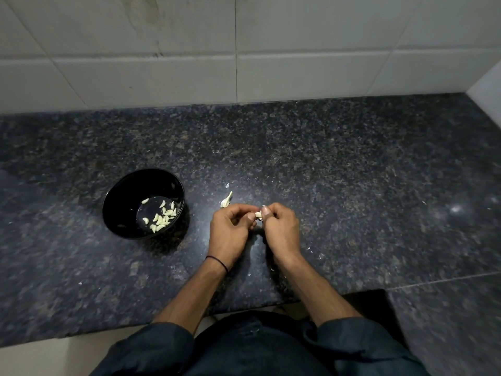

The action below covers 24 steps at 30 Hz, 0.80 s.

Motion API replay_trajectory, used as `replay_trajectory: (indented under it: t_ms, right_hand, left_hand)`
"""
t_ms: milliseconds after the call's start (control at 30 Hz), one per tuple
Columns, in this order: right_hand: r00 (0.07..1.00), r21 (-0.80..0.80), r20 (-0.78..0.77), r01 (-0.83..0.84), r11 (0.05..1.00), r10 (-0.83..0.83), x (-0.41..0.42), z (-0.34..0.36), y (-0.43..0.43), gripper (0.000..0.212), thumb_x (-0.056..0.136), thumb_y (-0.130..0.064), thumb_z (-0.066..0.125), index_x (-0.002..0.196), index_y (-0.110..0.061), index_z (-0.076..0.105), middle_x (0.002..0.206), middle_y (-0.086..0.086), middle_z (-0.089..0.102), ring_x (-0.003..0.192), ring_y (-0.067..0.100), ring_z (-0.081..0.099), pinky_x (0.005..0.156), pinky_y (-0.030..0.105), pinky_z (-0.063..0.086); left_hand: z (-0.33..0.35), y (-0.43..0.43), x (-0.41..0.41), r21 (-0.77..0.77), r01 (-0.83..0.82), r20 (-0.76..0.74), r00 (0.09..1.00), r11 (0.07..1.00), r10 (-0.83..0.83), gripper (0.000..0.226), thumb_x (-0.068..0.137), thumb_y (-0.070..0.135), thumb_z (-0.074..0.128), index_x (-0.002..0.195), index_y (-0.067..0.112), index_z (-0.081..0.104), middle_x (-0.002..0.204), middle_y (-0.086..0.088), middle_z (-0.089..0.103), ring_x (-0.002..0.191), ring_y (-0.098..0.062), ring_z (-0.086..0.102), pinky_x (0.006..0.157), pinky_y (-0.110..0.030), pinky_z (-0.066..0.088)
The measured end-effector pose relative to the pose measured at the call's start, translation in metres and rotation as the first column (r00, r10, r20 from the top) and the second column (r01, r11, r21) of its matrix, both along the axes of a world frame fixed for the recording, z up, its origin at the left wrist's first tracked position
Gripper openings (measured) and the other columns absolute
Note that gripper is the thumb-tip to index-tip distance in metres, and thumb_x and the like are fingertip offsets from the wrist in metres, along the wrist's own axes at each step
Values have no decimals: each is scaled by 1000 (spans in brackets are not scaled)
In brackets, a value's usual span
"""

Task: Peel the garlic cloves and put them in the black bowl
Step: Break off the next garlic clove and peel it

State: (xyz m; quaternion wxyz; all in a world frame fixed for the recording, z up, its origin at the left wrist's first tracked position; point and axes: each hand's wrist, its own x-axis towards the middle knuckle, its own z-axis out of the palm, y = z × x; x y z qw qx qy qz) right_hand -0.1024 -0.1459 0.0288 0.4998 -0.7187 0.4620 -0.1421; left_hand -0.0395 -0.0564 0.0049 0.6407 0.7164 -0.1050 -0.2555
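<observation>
Ok, left hand (231, 226) and right hand (282, 229) both pinch one garlic clove (258, 214) at the fingertips, its long axis left-right and which end is the tip unclear. Just beyond the left hand a garlic piece (226, 200) lies tip pointing away. Farther left is the black bowl (119, 187) with peeled cloves (162, 217) inside.

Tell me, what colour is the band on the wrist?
Black: a thin band on the left wrist, seen in the head view.

Both hands, left hand (232, 226) and right hand (280, 226), pinch one garlic clove (258, 214) beside the black bowl (122, 196).
</observation>
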Motion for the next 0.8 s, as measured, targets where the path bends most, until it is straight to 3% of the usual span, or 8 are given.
replay_trajectory:
  t_ms: [167,400,567,700,800]
  right_hand:
    - [997,-23,-57,-58,998,57,-1,0,-1,35,98,-16,52,63,-15,46,64,-2,54,65,17,48,59,37,34]
    - [985,-94,-99,-154,984,144,-3,2,1,27,106,-25,41,83,-16,52,81,0,60,71,13,52,59,33,33]
    - [989,-97,-44,-144,985,140,-5,-3,-5,21,103,-31,53,89,-16,59,81,-3,63,74,13,57,63,26,33]
    - [986,-86,28,-164,983,167,-9,-2,-10,5,98,-16,62,94,-17,65,84,-11,64,75,-4,56,64,6,39]
    - [968,-112,64,-235,965,243,-12,-1,-13,10,96,-14,64,90,-21,68,81,-13,67,74,-10,59,66,3,39]
  left_hand:
    - [6,-2,-4,-68,17,-95,995,998,-23,20,92,-8,61,94,7,76,78,-4,75,66,-9,66,71,-34,57]
    - [6,-2,-5,-172,-36,-303,953,985,-18,16,95,-5,60,98,1,75,69,-4,70,61,-14,57,63,-31,51]
    - [5,1,-2,-83,-23,-165,986,996,9,15,94,-3,62,101,1,74,76,-5,73,65,-8,64,64,-19,53]
    - [0,4,5,51,-21,-22,1000,999,22,12,92,5,68,95,12,77,82,-4,76,73,-15,70,70,-31,57]
    - [1,5,8,115,-14,92,996,993,3,14,90,6,69,88,18,76,82,1,77,76,-16,73,76,-34,59]
